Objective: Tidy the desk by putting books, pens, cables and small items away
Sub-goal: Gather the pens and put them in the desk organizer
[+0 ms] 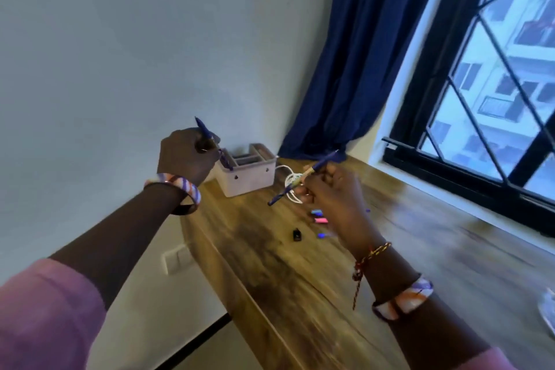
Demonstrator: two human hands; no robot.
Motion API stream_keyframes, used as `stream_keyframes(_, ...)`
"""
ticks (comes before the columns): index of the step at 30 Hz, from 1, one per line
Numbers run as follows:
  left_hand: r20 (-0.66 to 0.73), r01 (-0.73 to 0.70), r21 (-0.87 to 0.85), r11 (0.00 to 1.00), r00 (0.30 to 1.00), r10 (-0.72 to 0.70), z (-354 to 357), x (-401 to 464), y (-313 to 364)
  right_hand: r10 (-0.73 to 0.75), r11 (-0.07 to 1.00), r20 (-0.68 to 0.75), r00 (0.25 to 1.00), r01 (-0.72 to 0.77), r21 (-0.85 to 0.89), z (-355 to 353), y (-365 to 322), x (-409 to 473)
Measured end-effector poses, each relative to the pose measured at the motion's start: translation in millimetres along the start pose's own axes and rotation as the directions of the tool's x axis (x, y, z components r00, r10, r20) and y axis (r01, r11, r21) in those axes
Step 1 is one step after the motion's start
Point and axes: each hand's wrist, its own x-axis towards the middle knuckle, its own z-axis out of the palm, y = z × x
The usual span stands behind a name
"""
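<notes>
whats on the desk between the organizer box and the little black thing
In the head view, a coiled white cable lies beside the organizer box; beyond it the wooden desk is bare up to the small black item.

Dim window (pixel 486 117) daylight, motion-blurred, fisheye-warped

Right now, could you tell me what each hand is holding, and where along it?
Left hand grips a blue pen around its middle; right hand pinches another blue pen near mid-shaft.
</notes>
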Motion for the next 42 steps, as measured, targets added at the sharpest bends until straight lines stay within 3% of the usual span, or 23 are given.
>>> stream_keyframes(7,0.079,-0.042,0.198,0.979,0.997,0.026,40,89,-28,-0.194,0.973,0.001,0.981,0.192,-0.128,78,20,100)
stream_keyframes(13,0.269,-0.035,0.314,0.949,0.962,-0.054,68,127,-69,-0.267,0.883,0.224,0.937,0.331,-0.332,127,51,153)
stream_keyframes(16,0.286,0.116,0.241,0.963,0.94,-0.185,76,127,-91,-0.251,0.85,0.282,0.926,0.35,-0.393,130,67,159)
stream_keyframes(19,0.233,0.345,0.084,0.935,0.905,-0.355,88,120,-102,-0.176,0.847,0.086,0.981,0.195,-0.495,124,78,157)
stream_keyframes(21,0.207,0.402,0.049,0.914,0.892,-0.403,96,118,-102,-0.069,0.849,0.02,0.997,0.069,-0.523,121,77,154)
stream_keyframes(26,0.204,0.57,0.009,0.822,0.803,-0.56,101,111,-107,0.013,0.909,0.127,0.992,0.041,-0.416,124,81,162)
stream_keyframes(30,0.175,0.6,-0.136,0.788,0.798,-0.577,92,107,-115,-0.041,0.923,0.187,0.981,0.109,-0.369,126,80,163)
stream_keyframes(34,-0.073,0.505,-0.053,0.861,0.858,-0.508,86,102,-112,-0.141,0.951,0.15,0.979,0.176,-0.254,115,76,149)
stream_keyframes(35,-0.149,0.425,-0.024,0.905,0.893,-0.424,85,95,-105,-0.157,0.952,0.136,0.978,0.187,-0.241,109,75,145)
stream_keyframes(37,-0.204,0.136,0.01,0.991,0.97,-0.131,86,78,-75,-0.186,0.948,0.117,0.976,0.209,-0.241,94,75,138)
stream_keyframes(40,0.055,-0.142,-0.169,0.975,0.987,0.153,95,58,-23,-0.225,0.918,0.063,0.972,0.233,-0.322,58,82,132)
stream_keyframes(42,0.314,-0.257,-0.215,0.942,0.895,0.316,114,48,-1,-0.256,0.866,0.005,0.967,0.231,-0.442,26,91,129)
